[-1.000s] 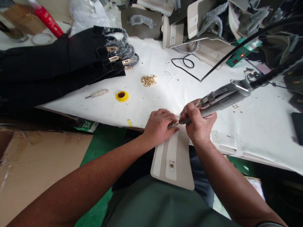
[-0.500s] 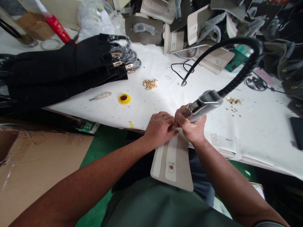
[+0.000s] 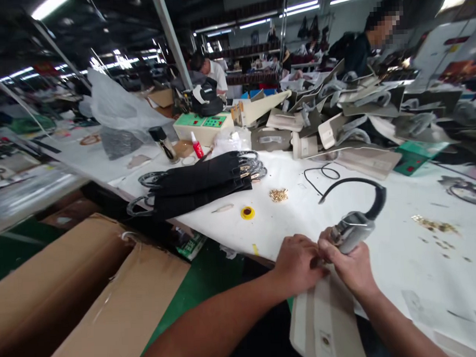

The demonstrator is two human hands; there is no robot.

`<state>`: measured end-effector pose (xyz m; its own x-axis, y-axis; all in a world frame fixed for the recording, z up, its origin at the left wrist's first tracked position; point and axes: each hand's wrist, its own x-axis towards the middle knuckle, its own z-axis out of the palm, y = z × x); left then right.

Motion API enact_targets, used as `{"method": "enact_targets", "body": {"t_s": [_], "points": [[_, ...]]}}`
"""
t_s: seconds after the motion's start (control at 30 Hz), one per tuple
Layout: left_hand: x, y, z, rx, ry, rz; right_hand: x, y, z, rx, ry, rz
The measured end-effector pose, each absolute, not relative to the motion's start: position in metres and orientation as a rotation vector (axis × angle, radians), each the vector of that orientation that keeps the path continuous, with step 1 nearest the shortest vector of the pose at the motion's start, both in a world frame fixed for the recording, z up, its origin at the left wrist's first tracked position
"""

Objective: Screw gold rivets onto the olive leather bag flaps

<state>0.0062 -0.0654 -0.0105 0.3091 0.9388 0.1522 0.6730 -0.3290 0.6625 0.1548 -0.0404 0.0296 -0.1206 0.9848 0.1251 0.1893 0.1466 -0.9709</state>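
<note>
A beige bag flap panel (image 3: 324, 316) slants down from the table edge toward my body, with a small round brown-centred fitting (image 3: 325, 341) near its lower end. My left hand (image 3: 299, 265) has its fingers curled round the panel's upper end. In my right hand (image 3: 348, 260) is a grey metal hand tool (image 3: 352, 232), with a thick black hose (image 3: 373, 197) arching from its back end. The tool's front meets the fingertips of my left hand, so its tip and whatever lies under it are hidden.
Small gold fittings lie in one pile (image 3: 278, 195) and another scatter (image 3: 435, 224). Nearby are a yellow ring-shaped piece (image 3: 247, 212), an awl-like tool (image 3: 222, 208) and stacked black pieces (image 3: 199, 180). Beige panels (image 3: 366, 161) heap up behind. An open cardboard box (image 3: 148, 286) stands left. Co-workers (image 3: 213, 70) are beyond.
My view has tilted up, bringing the workshop and people into sight and shifting the table lower in the picture. Both hands keep their hold on the panel and the tool.
</note>
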Motion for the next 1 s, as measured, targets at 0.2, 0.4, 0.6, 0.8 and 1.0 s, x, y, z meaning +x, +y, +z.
{"method": "enact_targets", "body": {"t_s": [0.2, 0.4, 0.6, 0.8, 1.0], "points": [[0.006, -0.068, -0.012, 2.095, 1.456, 0.697, 0.15, -0.044, 0.05, -1.189, -1.482, 1.124], [0.007, -0.066, -0.005, 2.065, 1.488, 0.628, 0.183, -0.035, 0.07, -1.402, -1.585, 0.698], [0.01, -0.051, 0.008, 2.008, 1.498, 0.534, 0.236, -0.007, 0.023, -1.791, -2.07, 0.354], [0.012, -0.043, 0.023, 1.79, 1.447, 0.547, 0.251, -0.016, -0.007, -1.747, -2.061, 0.162], [0.019, -0.058, 0.052, 1.553, 1.242, 0.641, 0.245, -0.075, 0.013, -1.336, -1.619, 0.641]]}}
